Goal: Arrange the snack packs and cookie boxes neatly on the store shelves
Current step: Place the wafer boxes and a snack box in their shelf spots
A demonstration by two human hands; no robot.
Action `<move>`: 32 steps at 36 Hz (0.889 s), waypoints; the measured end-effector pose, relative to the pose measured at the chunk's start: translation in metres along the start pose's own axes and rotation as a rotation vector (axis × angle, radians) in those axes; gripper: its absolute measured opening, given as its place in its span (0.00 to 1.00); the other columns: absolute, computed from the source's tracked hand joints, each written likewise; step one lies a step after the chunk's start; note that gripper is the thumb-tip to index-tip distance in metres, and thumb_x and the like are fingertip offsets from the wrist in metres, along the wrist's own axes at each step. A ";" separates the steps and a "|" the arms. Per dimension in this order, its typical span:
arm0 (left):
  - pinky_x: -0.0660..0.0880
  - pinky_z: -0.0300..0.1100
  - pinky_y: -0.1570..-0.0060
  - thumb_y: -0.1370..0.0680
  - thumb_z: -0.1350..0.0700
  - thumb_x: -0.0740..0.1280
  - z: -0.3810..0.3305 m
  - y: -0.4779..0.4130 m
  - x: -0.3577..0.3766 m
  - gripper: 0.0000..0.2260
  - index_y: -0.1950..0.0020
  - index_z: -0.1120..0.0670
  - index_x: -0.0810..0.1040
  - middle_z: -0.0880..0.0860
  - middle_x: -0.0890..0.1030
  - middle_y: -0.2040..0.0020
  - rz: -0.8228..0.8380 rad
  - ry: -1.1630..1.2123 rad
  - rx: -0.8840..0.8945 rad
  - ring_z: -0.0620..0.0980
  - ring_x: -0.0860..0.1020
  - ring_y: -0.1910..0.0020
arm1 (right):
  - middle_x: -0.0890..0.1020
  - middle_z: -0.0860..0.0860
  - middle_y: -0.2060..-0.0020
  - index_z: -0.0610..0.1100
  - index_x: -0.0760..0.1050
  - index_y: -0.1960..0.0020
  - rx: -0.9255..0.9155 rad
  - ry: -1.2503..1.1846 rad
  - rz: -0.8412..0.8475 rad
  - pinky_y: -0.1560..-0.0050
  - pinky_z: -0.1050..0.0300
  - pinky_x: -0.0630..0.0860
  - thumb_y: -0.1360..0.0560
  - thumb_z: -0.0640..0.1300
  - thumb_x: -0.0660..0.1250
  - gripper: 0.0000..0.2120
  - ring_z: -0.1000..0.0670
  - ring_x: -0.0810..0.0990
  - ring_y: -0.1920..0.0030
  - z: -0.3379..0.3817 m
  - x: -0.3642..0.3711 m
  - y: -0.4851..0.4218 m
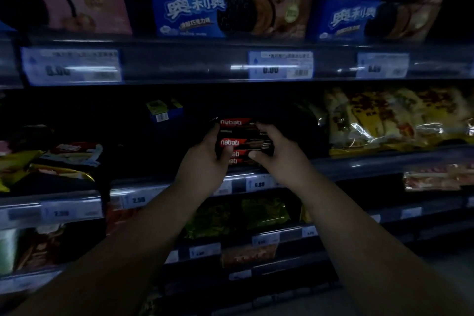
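Note:
A stack of dark Nabati wafer packs (pixel 242 140) with red labels sits at the front of the middle shelf (pixel 359 161). My left hand (pixel 207 159) grips the stack's left end, thumb across the front. My right hand (pixel 274 154) grips its right end, fingers curled over the top pack and thumb below. Blue cookie boxes (pixel 228 14) are stacked on the upper shelf, with pink boxes (pixel 77 5) to their left. The light is very dim.
Yellow snack bags (pixel 384 120) fill the middle shelf to the right. Loose mixed packs (pixel 64 159) lie at the left. A small blue box (pixel 165 110) stands deep in the dark gap behind. Price tags (pixel 280 68) line the shelf rails. Lower shelves hold green packs (pixel 264 213).

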State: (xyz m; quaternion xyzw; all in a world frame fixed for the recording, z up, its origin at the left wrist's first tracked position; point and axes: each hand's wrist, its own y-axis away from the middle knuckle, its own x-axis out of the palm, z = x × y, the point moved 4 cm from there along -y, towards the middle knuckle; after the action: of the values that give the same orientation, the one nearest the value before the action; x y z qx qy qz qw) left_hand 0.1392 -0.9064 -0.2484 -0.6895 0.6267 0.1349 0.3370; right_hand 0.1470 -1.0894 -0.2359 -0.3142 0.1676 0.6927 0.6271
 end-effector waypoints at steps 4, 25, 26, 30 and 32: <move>0.68 0.35 0.46 0.20 0.47 0.64 0.002 0.000 -0.006 0.31 0.21 0.44 0.52 0.51 0.77 0.33 0.037 -0.020 0.006 0.49 0.77 0.40 | 0.74 0.53 0.34 0.61 0.58 0.25 0.023 0.028 0.009 0.41 0.59 0.72 0.30 0.61 0.73 0.38 0.53 0.74 0.38 0.005 0.002 -0.002; 0.56 0.71 0.34 0.32 0.34 0.59 0.083 0.031 -0.153 0.35 0.27 0.47 0.68 0.58 0.70 0.28 -0.180 -0.784 0.057 0.68 0.64 0.28 | 0.48 0.41 0.21 0.54 0.49 0.20 -0.296 0.469 -0.029 0.24 0.40 0.50 0.23 0.55 0.64 0.37 0.36 0.43 0.22 0.137 0.150 -0.020; 0.55 0.72 0.33 0.31 0.33 0.59 0.090 0.032 -0.158 0.36 0.26 0.47 0.67 0.59 0.69 0.27 -0.177 -0.800 0.050 0.69 0.62 0.28 | 0.44 0.42 0.21 0.56 0.45 0.20 -0.266 0.513 0.001 0.24 0.39 0.47 0.24 0.58 0.63 0.39 0.36 0.40 0.23 0.137 0.157 -0.025; 0.53 0.72 0.33 0.30 0.30 0.57 0.112 0.032 -0.171 0.38 0.26 0.49 0.67 0.61 0.69 0.27 -0.154 -0.894 0.041 0.70 0.61 0.28 | 0.29 0.45 0.24 0.60 0.34 0.23 -0.098 0.623 0.143 0.28 0.32 0.35 0.26 0.67 0.61 0.45 0.36 0.27 0.26 0.134 0.177 -0.048; 0.52 0.71 0.32 0.29 0.28 0.57 0.124 0.033 -0.173 0.38 0.26 0.50 0.68 0.62 0.69 0.27 -0.153 -0.927 0.037 0.69 0.61 0.27 | 0.25 0.46 0.26 0.61 0.31 0.23 -0.033 0.631 0.194 0.29 0.31 0.32 0.28 0.72 0.59 0.47 0.35 0.25 0.28 0.134 0.185 -0.063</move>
State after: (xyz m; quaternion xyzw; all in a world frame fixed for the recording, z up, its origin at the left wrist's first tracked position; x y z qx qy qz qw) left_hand 0.1063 -0.6934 -0.2436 -0.5945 0.3598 0.3924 0.6026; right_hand 0.1753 -0.8543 -0.2450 -0.5062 0.3715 0.6202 0.4703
